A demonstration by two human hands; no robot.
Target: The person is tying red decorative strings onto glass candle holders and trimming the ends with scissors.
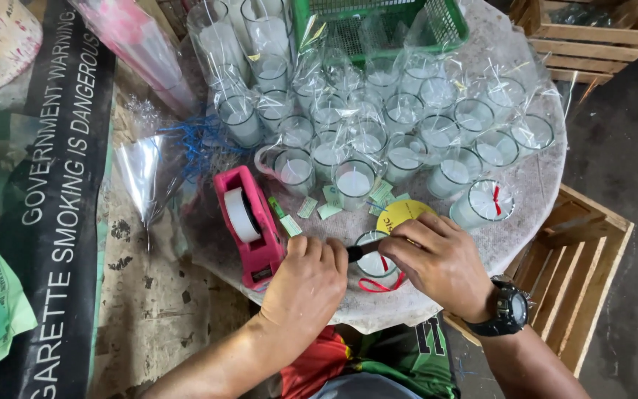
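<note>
Both hands meet low on the round, pale stone-grey tabletop (526, 185), over a small clear glass candle with white wax (373, 260) that stands just right of the pink plastic tape dispenser (251, 222). The left hand (306, 284) is curled shut, knuckles up, its fingertips pressed against the candle's left side. Whether anything lies inside the fist cannot be told. The right hand (437, 260), with a black wristwatch (507, 309) on its wrist, is closed in a pinch on a thin dark stick-like tool (359, 250) — its tip points left across the candle's rim. A red ribbon (379, 284) loops out from under the candle, touching the table.

Just behind the right hand lies a yellow round disc (402, 213), partly covered by the fingers. Further back stand many more glass candles in clear cellophane wraps (407, 125) — one, at the right, tied with a red bow (485, 201). Small pale-green paper labels (319, 205) lie scattered between them and the dispenser.
</note>
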